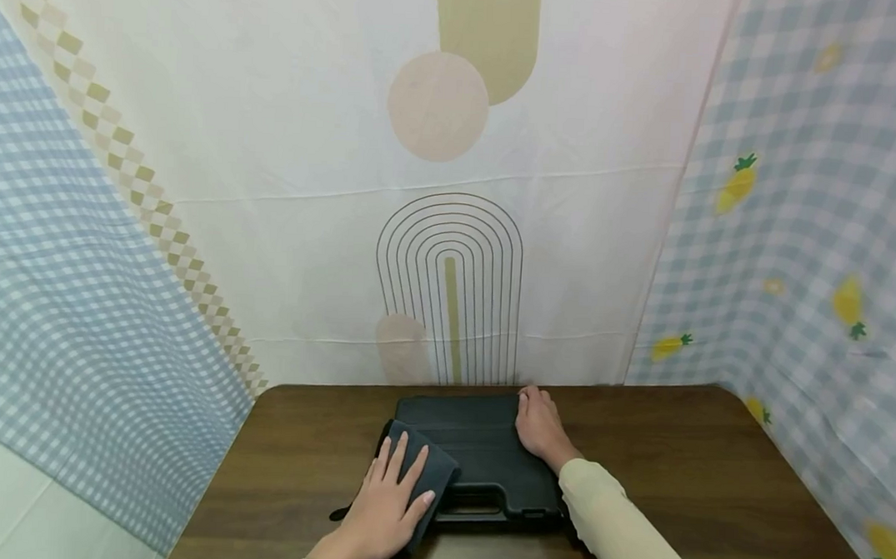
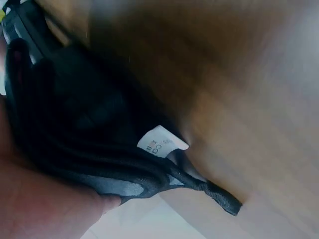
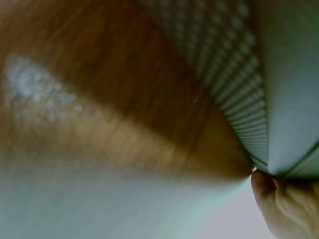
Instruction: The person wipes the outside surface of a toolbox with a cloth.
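Observation:
A black plastic case [image 1: 486,444] with a handle cut-out lies flat on the table. Over its left part is a dark blue-grey folded cloth [image 1: 441,469]. My left hand [image 1: 381,508] presses on this cloth with fingers straight and spread. The left wrist view shows the cloth's thick folded edges, a white label [image 2: 162,142] and a hanging loop [image 2: 224,200]. At the case's far right corner, my right hand [image 1: 541,425] grips the edge with curled fingers. The case's dotted side [image 3: 229,84] runs toward that hand in the right wrist view.
The brown wooden table [image 1: 680,456] has rounded far corners. A pale patterned curtain [image 1: 291,264] hangs behind it, with blue checked cloth [image 1: 765,243] on the right side and more checked fabric [image 1: 117,298] on the left.

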### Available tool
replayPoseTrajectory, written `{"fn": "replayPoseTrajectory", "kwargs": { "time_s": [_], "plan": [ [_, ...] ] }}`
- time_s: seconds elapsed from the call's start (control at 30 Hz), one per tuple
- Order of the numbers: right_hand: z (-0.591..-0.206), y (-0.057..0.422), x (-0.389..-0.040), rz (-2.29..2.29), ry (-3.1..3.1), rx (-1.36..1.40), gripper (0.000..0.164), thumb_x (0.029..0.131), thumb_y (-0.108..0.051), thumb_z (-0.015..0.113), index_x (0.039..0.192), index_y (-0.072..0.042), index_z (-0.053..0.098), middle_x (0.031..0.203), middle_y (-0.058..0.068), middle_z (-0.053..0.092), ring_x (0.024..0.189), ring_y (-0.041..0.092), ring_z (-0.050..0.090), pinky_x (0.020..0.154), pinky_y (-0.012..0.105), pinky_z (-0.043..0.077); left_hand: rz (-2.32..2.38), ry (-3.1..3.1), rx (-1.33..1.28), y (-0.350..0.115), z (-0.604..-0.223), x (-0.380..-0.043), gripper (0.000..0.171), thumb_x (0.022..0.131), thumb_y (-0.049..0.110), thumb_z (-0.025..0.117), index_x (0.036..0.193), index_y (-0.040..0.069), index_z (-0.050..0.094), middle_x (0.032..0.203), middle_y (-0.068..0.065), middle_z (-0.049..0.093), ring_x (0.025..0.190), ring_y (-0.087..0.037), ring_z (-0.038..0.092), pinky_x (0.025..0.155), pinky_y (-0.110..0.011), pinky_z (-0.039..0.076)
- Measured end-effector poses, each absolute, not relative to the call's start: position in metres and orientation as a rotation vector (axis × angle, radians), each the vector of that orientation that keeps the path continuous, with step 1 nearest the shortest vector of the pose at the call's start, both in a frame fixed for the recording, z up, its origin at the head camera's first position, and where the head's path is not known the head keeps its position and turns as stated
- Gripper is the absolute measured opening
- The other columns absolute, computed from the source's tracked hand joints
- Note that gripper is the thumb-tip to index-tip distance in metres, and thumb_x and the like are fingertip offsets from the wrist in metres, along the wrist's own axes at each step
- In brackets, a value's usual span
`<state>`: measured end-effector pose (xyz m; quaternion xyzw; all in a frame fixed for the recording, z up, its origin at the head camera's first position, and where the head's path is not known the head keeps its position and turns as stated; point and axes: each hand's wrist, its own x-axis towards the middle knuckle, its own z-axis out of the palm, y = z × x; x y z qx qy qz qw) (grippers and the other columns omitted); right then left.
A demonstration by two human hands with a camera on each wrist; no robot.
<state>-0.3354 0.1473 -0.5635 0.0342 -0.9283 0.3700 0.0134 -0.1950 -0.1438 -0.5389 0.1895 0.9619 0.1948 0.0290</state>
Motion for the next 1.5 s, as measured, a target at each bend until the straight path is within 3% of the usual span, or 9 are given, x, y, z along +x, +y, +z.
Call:
{"fn": "replayPoseTrajectory", "kwargs": {
  "time_s": [0.2,0.43,0.73,0.97,1.2,1.4,1.5],
  "plan": [
    [-0.562,0.149,-0.336,1.141,-2.890,0.120,0.039,0.110,-0.027,0.029,0.134,-0.003,0.049,0.131,0.021,0.052,0.122,0.039,0.051,0.098,0.054,0.044,0.567,2.973,0.604,-0.144,-0.541,-0.190,0.068,0.103,0.063,0.026,0.161,0.030,0.013,0.169,-0.013,0.000,0.155,-0.045,-0.002,0.116,-0.070,0.020],
    [-0.564,0.149,-0.335,1.167,-2.882,0.131,0.038,0.110,-0.027,0.030,0.133,-0.004,0.049,0.129,0.020,0.052,0.121,0.038,0.051,0.097,0.053,0.044,0.123,3.206,0.733,-0.136,-0.555,-0.181,0.070,0.103,0.062,0.025,0.161,0.024,0.020,0.166,-0.019,0.018,0.154,-0.041,0.019,0.117,-0.062,0.028],
    [-0.563,0.149,-0.333,1.218,-2.891,0.144,0.038,0.110,-0.029,0.029,0.133,-0.006,0.048,0.129,0.019,0.051,0.119,0.036,0.050,0.094,0.052,0.045,-0.288,3.442,0.820,-0.113,-0.570,-0.171,0.079,0.092,0.063,0.056,0.156,0.021,0.036,0.159,-0.019,0.037,0.145,-0.038,0.040,0.109,-0.059,0.042],
    [-0.564,0.150,-0.334,1.203,-2.892,0.133,0.038,0.111,-0.030,0.029,0.133,-0.007,0.048,0.128,0.018,0.051,0.118,0.036,0.050,0.094,0.052,0.044,-0.348,3.473,0.894,-0.099,-0.574,-0.172,0.083,0.087,0.067,0.060,0.154,0.022,0.040,0.157,-0.020,0.039,0.144,-0.039,0.042,0.107,-0.058,0.044],
    [-0.564,0.151,-0.335,1.198,-2.900,0.134,0.039,0.111,-0.030,0.028,0.134,-0.006,0.048,0.130,0.019,0.051,0.122,0.037,0.049,0.097,0.053,0.044,-0.395,3.460,0.887,-0.097,-0.573,-0.171,0.098,0.076,0.069,0.072,0.154,0.022,0.037,0.157,-0.019,0.040,0.142,-0.038,0.044,0.107,-0.056,0.045],
    [-0.559,0.153,-0.335,1.201,-2.923,0.157,0.043,0.110,-0.030,0.029,0.139,-0.002,0.045,0.136,0.024,0.049,0.124,0.040,0.051,0.099,0.056,0.044,-0.266,3.427,0.919,-0.100,-0.563,-0.171,0.081,0.083,0.053,0.075,0.152,0.022,0.042,0.153,-0.017,0.046,0.139,-0.035,0.049,0.105,-0.055,0.047],
    [-0.556,0.158,-0.335,1.201,-2.957,0.173,0.050,0.110,-0.032,0.032,0.147,0.001,0.038,0.144,0.029,0.044,0.128,0.045,0.050,0.102,0.059,0.043,-0.173,3.412,0.962,-0.103,-0.558,-0.167,0.077,0.082,0.049,0.077,0.148,0.023,0.048,0.149,-0.014,0.052,0.136,-0.032,0.053,0.103,-0.053,0.049]
  ]
}}
